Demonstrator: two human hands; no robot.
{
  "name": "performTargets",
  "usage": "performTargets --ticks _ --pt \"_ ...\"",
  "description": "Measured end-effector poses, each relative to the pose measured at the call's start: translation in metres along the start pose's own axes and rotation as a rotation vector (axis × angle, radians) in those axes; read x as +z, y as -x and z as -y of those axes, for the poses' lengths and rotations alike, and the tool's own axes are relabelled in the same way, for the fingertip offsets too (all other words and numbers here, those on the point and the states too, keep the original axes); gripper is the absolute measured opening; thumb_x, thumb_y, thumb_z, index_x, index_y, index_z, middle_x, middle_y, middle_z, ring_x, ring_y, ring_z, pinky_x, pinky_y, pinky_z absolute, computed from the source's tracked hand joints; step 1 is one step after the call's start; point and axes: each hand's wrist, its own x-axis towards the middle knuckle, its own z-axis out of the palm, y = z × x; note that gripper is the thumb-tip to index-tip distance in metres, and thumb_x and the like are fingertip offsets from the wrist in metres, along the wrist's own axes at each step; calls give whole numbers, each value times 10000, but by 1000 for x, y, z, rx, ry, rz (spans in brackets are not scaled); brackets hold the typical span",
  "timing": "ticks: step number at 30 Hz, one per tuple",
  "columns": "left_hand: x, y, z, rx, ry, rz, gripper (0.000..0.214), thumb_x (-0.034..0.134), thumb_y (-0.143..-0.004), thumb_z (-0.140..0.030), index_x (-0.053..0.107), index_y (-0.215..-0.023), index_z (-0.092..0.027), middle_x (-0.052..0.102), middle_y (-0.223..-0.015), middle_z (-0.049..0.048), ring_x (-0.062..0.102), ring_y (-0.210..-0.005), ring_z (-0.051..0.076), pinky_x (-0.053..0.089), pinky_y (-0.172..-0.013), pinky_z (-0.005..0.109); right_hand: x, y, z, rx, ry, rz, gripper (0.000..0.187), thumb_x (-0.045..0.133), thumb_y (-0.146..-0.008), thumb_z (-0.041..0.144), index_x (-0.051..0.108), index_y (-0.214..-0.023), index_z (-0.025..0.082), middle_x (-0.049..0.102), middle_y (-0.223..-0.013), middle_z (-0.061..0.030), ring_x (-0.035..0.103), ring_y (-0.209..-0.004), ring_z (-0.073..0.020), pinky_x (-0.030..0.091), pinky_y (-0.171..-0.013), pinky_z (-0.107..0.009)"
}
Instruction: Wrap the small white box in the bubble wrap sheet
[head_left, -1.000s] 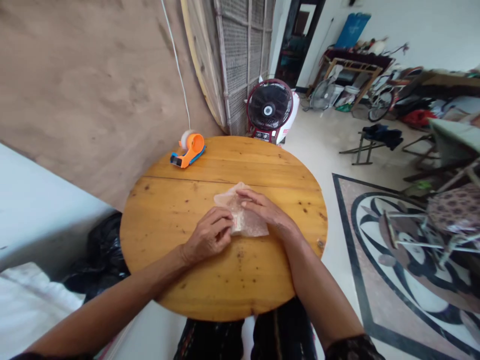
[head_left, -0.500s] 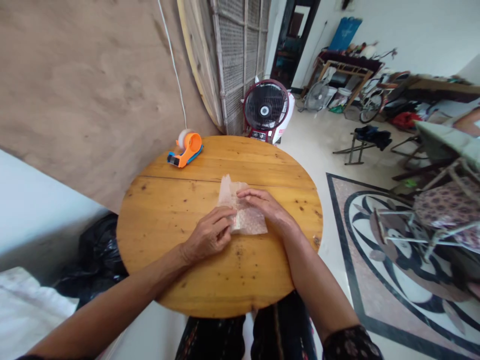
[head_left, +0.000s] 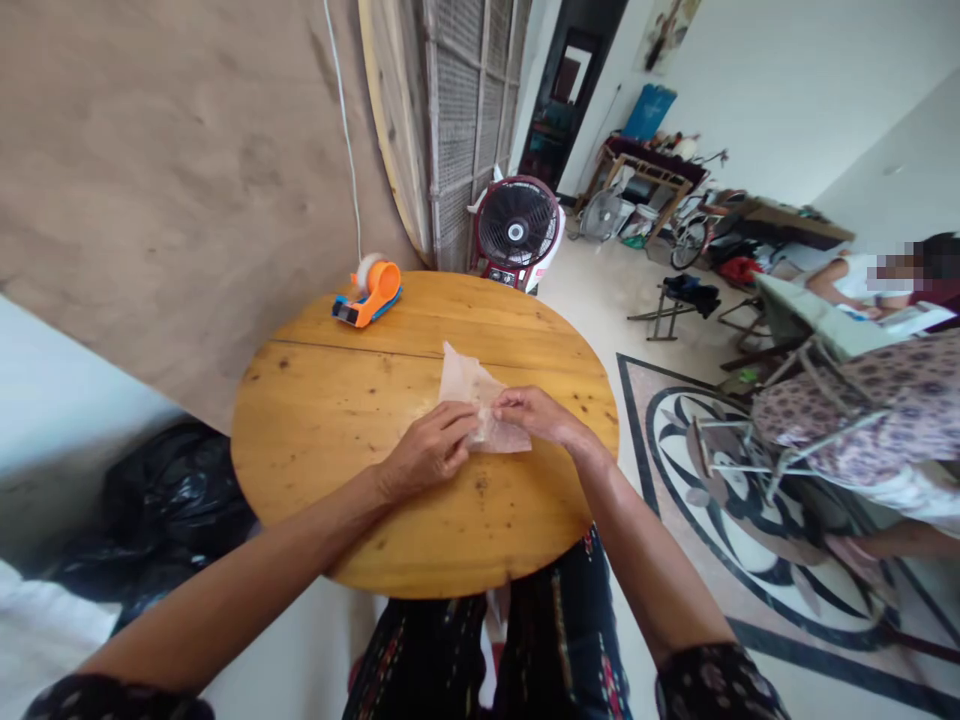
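Observation:
A small piece of pinkish, see-through bubble wrap [head_left: 461,378] lies on the round wooden table [head_left: 337,430], one corner pointing away from me. My left hand [head_left: 433,445] rests at its left side, the fingers bent and closed on the wrap's near part. From the right, my right hand [head_left: 534,412] pinches the wrap near its middle between thumb and fingers. The two sets of fingertips are close together. Whether anything lies inside the wrap I cannot tell.
An orange and blue tape dispenser [head_left: 371,293] stands at the table's far left. Behind the table is a dark red fan [head_left: 517,232]. Black plastic bags [head_left: 176,500] lie on the floor at left. Two people sit at the right, one at a green-topped table [head_left: 806,315].
My right hand has gone from flat, stretched fingers to a pinch on the wrap. The wrap's right far part is now folded over. The view has swung right, bringing people into sight.

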Motion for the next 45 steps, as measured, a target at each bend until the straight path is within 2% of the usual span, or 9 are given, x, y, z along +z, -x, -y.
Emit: performTargets --ticks 6,13,18,21,25,31,36,40,45 --pt "1 1 3 63 -54 84 423 477 -744 -29 623 -1123 -148 584 -1239 138 525 -1166 254 492 -981 416 10 1 -8 42 53 -144 236 587 -772 377 638 -780 146 566 -664 27 488 -589 -94 370 -552 -205" --pt "-2 -1 -1 37 -74 134 510 471 -729 -23 599 -1204 -156 574 -1256 143 512 -1180 272 477 -994 452 28 3 3 71 427 -364 105 621 -738 269 647 -749 168 635 -757 -7 563 -710 -138 413 -666 -245" --pt "-2 -3 -2 37 -133 170 413 477 -741 -23 638 -1097 -158 593 -1205 128 530 -1140 265 486 -979 422 25 38 0 212 557 -588 416 658 -752 438 626 -1069 169 652 -1050 -94 594 -777 -174 444 -734 -306" --pt "-1 -4 0 43 -140 167 395 476 -743 -22 642 -1079 -149 595 -1198 138 535 -1133 270 488 -971 423 20 54 -5 337 496 -557 468 612 -780 542 639 -1055 164 679 -964 -92 619 -808 -193 447 -729 -302" --pt "1 -3 0 53 -143 160 390 468 -748 -23 642 -1078 -137 600 -1190 146 540 -1120 277 495 -954 430 22 52 -4 378 425 -479 439 579 -789 585 675 -908 174 685 -834 -61 617 -751 -173 414 -641 -253" --pt "-2 -4 -5 54 -171 167 393 476 -746 -9 640 -1083 -126 603 -1183 147 538 -1120 265 487 -972 402 34 35 -6 281 312 -459 342 624 -735 502 623 -686 164 593 -634 8 514 -596 -117 339 -542 -220" --pt "-1 -3 -4 60 -183 165 389 489 -738 -13 639 -1076 -131 607 -1180 137 538 -1107 263 494 -957 398 43 30 -11 219 234 -575 262 576 -728 403 537 -608 173 502 -555 43 449 -537 -92 325 -516 -206" --pt "0 -4 -3 56 -192 171 398 476 -738 -10 639 -1075 -146 603 -1184 128 540 -1097 254 496 -954 389 50 23 -1 198 228 -667 216 566 -696 320 473 -556 183 462 -513 55 431 -496 -82 320 -479 -196" --pt "0 -4 -4 43 -156 165 416 466 -748 -19 623 -1111 -148 603 -1194 125 547 -1106 256 488 -966 399 60 13 19 231 -71 -583 224 582 -722 381 497 -637 192 511 -496 55 496 -419 -96 370 -405 -191"
